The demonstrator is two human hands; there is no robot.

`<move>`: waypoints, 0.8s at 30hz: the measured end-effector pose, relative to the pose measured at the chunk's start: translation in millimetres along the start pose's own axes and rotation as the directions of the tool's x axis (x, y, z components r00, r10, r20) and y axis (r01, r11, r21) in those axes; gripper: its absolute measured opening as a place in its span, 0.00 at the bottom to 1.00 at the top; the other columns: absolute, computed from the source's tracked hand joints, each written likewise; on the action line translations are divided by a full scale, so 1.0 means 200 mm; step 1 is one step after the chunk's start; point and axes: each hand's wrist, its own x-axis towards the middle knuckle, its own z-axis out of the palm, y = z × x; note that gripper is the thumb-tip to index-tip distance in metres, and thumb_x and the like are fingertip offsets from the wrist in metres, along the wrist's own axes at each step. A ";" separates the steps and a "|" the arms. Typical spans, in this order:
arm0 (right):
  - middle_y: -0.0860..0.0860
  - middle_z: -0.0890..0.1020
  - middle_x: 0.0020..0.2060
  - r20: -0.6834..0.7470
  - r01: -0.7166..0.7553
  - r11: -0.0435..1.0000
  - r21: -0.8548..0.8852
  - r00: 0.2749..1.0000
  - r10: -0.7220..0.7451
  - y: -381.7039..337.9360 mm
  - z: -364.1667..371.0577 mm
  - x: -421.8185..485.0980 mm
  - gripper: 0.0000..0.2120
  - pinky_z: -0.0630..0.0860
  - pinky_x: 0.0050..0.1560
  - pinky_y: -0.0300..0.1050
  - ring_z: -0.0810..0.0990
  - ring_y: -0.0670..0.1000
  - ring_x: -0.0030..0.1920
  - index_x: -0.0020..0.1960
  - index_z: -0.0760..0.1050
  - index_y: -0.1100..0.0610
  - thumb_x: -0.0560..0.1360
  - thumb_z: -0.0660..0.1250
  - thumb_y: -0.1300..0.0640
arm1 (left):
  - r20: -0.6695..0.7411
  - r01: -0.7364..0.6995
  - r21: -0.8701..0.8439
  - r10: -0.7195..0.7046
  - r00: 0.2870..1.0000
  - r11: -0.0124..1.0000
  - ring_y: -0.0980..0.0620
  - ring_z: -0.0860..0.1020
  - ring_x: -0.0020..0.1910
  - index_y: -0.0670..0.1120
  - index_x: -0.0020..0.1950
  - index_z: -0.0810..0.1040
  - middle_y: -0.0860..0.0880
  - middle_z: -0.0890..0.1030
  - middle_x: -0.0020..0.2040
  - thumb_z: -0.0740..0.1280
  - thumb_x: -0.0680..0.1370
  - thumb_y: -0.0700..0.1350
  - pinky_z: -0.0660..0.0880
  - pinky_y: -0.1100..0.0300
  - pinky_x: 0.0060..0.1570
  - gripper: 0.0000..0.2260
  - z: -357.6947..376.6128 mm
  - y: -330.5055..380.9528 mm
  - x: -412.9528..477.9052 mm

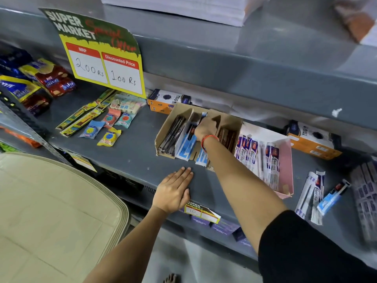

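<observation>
shelf: grey metal store shelf, dusty, stock lying loose on it
box: cardboard display box with dividers, at 12 o'clock from the left hand
right hand: reaches into the middle compartment with fingers curled onto the top of a pen packet; the fingertips are partly hidden
left hand: lies flat on the shelf's front edge with fingers straight and together, holding nothing
packet handling: probably light, thin and floppy, with a slick film; the pen inside gives it a stiff spine
grip: pinch the top end across the pen rather than the loose film edge, then lift straight up so the neighbouring packets stay put
risk: the box is flimsy and could slide or tip
neighbours: pink box at 3 o'clock from the cardboard one, price sign at 10 o'clock
</observation>
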 end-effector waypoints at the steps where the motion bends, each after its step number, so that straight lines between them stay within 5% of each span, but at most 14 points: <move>1: 0.64 0.76 0.63 -0.083 0.035 0.997 -0.062 0.996 -0.040 -0.01 0.01 -0.02 0.15 0.75 0.60 0.51 0.76 0.61 0.62 0.64 0.70 0.69 0.80 0.54 0.66 | 0.002 0.000 -0.001 0.000 1.000 1.000 0.43 0.77 0.61 0.39 0.61 0.78 0.42 0.79 0.62 0.55 0.74 0.47 0.76 0.50 0.57 0.21 0.00 0.00 0.00; 6: 0.66 0.74 0.64 -0.101 0.134 0.951 -0.278 0.981 -0.168 0.05 0.02 0.01 0.16 0.73 0.61 0.51 0.74 0.63 0.64 0.66 0.66 0.70 0.79 0.54 0.71 | 0.003 -0.006 0.006 0.006 1.000 1.000 0.43 0.77 0.61 0.39 0.62 0.78 0.42 0.79 0.62 0.55 0.74 0.47 0.76 0.49 0.57 0.22 0.00 0.00 0.00; 10: 0.64 0.78 0.59 -0.041 0.335 0.788 -0.517 0.910 -0.413 0.06 0.01 0.03 0.16 0.75 0.61 0.57 0.75 0.64 0.62 0.64 0.71 0.66 0.77 0.58 0.70 | -0.004 -0.007 0.016 0.007 1.000 1.000 0.43 0.78 0.60 0.39 0.61 0.78 0.41 0.79 0.61 0.55 0.74 0.47 0.76 0.50 0.56 0.22 0.00 0.00 0.00; 14: 0.62 0.74 0.64 0.189 0.387 0.627 -0.676 0.914 -0.360 0.14 0.02 0.04 0.15 0.71 0.65 0.60 0.70 0.62 0.67 0.64 0.72 0.65 0.79 0.57 0.63 | -0.008 -0.009 0.021 0.009 1.000 1.000 0.43 0.78 0.60 0.39 0.61 0.78 0.41 0.80 0.61 0.55 0.74 0.47 0.76 0.50 0.56 0.22 0.00 0.00 0.00; 17: 0.61 0.68 0.69 0.221 0.389 0.562 -0.730 0.912 -0.345 0.16 0.02 0.04 0.20 0.65 0.69 0.62 0.63 0.60 0.72 0.70 0.65 0.65 0.79 0.56 0.61 | -0.008 -0.012 0.028 0.012 1.000 1.000 0.43 0.78 0.59 0.39 0.61 0.78 0.41 0.80 0.60 0.55 0.74 0.47 0.76 0.50 0.56 0.22 0.00 0.00 0.00; 20: 0.61 0.68 0.69 0.122 0.388 0.600 -0.700 0.892 -0.436 0.15 0.02 0.01 0.20 0.61 0.72 0.60 0.64 0.60 0.72 0.70 0.64 0.65 0.81 0.54 0.57 | -0.016 -0.015 0.027 0.015 1.000 1.000 0.43 0.79 0.59 0.38 0.60 0.79 0.41 0.80 0.60 0.55 0.74 0.46 0.77 0.50 0.55 0.22 0.00 0.00 0.00; 24: 0.62 0.80 0.57 -0.075 0.412 0.663 -0.625 0.814 -0.576 0.17 -0.03 -0.09 0.13 0.71 0.62 0.55 0.76 0.62 0.61 0.58 0.76 0.63 0.79 0.56 0.60 | -0.019 -0.023 0.030 0.024 1.000 0.999 0.41 0.79 0.58 0.36 0.59 0.79 0.39 0.80 0.59 0.55 0.73 0.45 0.77 0.49 0.54 0.21 -0.02 0.02 0.01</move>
